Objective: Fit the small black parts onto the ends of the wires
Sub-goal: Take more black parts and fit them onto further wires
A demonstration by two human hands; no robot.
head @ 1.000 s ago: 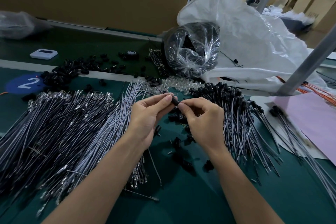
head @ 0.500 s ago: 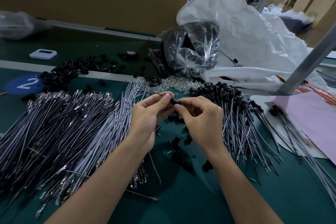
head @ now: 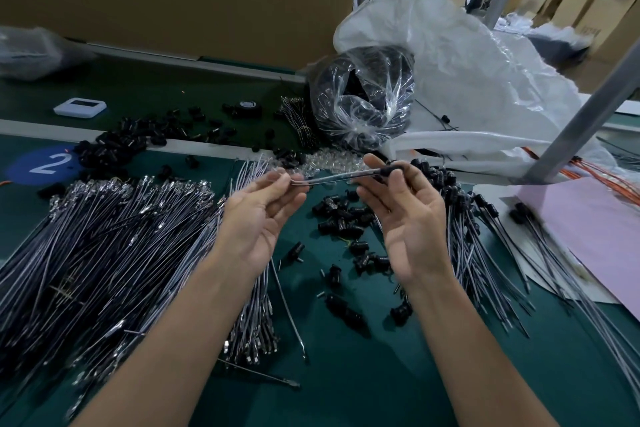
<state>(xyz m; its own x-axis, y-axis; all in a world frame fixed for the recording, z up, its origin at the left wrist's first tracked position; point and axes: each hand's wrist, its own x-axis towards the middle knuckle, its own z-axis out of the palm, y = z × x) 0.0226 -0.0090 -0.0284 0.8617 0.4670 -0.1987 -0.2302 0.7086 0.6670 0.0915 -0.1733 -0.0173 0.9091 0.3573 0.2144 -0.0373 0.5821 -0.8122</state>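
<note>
Parted now: left hand (head: 259, 215) pinches thin grey wire (head: 332, 179), right hand (head: 412, 222) its small black cap (head: 393, 170). Behind, clear plastic bag (head: 363, 97) holds black contents.

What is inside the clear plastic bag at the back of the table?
The clear plastic bag is packed with something black. Creases and glare in the film hide its shape, so whether it is parts or coiled wire cannot be told.

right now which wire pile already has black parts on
The right pile, beside the right hand; the big left pile has bare metal ends.
</note>
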